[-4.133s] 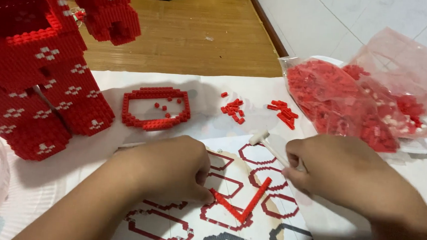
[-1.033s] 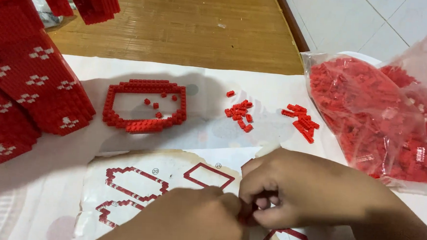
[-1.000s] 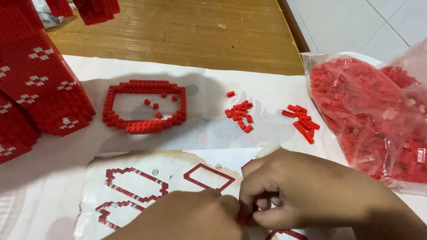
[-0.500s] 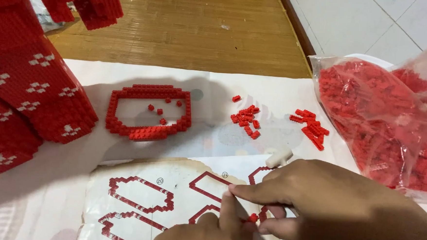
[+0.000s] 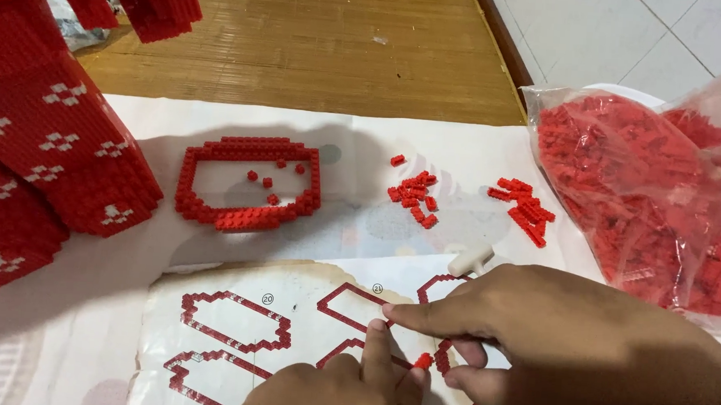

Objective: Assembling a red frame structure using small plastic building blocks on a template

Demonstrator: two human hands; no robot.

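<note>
Between both hands, over the instruction sheet: right hand pinches a small red brick, left hand fingertips steadying. Tiny piece could slip, vanishing among printed red outlines.

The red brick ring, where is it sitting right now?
The red brick ring lies left of centre on the white sheet, between the tall red model and a small brick pile.

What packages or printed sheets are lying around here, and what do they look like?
Plastic bag: far right, clear and crumpled, packed with small red bricks.
Instruction sheet: bottom middle, partly under both hands, white paper printed with red outline shapes and small circled marks; its top edge is stained brown.
No screens or signs are in view.
</note>
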